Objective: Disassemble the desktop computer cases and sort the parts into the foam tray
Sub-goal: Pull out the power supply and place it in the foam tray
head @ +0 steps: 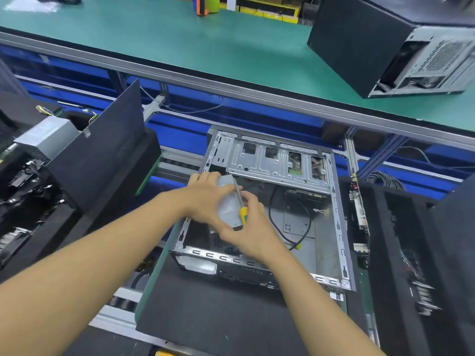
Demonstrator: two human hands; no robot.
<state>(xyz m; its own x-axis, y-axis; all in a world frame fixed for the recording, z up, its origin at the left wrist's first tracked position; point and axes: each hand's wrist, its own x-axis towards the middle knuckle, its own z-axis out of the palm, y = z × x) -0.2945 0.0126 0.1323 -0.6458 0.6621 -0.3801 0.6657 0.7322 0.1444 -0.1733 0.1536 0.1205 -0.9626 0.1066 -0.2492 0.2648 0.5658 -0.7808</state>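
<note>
An open desktop case [336,222] lies on its side on a black foam pad [218,312] in front of me. Over its left half, both hands hold a grey power supply box [227,204]. My left hand [203,199] grips the box from the left. My right hand [246,227] holds it from the front and also clasps a yellow-and-green-handled screwdriver [243,214], its shaft pointing up across the box. A black cable [307,227] loops over the case floor. The grey drive cage [277,160] sits at the case's far end.
A black foam tray [33,201] on the left holds another grey power supply [45,134], with a black side panel [110,140] leaning on it. Black foam with boards [359,214] lies on the right. A second computer case [401,47] stands on the green bench behind.
</note>
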